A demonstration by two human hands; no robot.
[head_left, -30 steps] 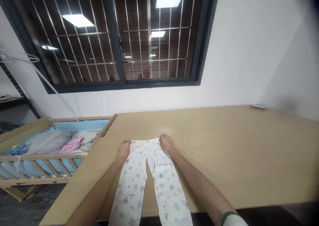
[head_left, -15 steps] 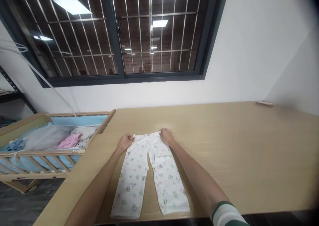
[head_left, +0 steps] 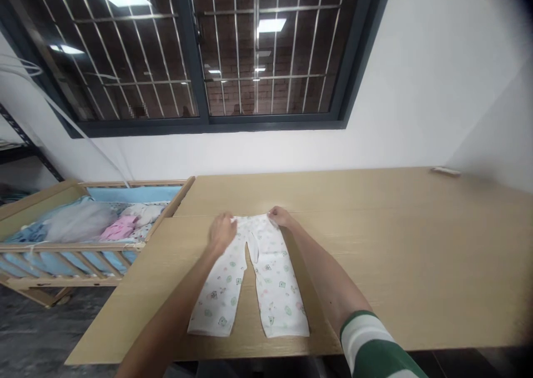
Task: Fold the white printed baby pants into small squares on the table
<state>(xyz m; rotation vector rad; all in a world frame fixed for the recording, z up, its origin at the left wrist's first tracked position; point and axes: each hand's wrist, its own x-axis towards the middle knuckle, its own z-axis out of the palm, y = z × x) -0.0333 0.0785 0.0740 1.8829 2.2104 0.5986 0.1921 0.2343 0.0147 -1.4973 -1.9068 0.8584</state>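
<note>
Head view of a workroom. A plain white wall (head_left: 425, 78) rises behind a broad, pale wood-toned table (head_left: 395, 256), whose surface shows a faint sheen and a seam running across it. Set in the wall is a dark-framed window (head_left: 204, 78); beyond its panes stand metal bars and brickwork, overlaid by bright rectangular lights. At left, close beside the table, is a slatted wooden crib (head_left: 75, 247) with blue lining, on a grey floor (head_left: 37, 322). A black perforated shelf upright (head_left: 33, 148) slants behind it.

White printed trousers (head_left: 272, 261) lie spread on the table near its front edge, waistband away from the wearer, legs parted, both hems on the tabletop. Their green and pink motifs, some resembling animal faces, are too small for finer detail to be made out. Within the crib are gauzy white netting (head_left: 81, 221) and a pink cloth (head_left: 120, 227). A green-and-white striped sleeve (head_left: 375, 344) covers the right upper arm. The left hand (head_left: 224, 231), slightly blurred, curls over the waistband's left end; whether it grips cannot be told. The right hand (head_left: 280, 216) pinches the opposite corner. A small pale object (head_left: 444, 171) rests at the table's far right.
</note>
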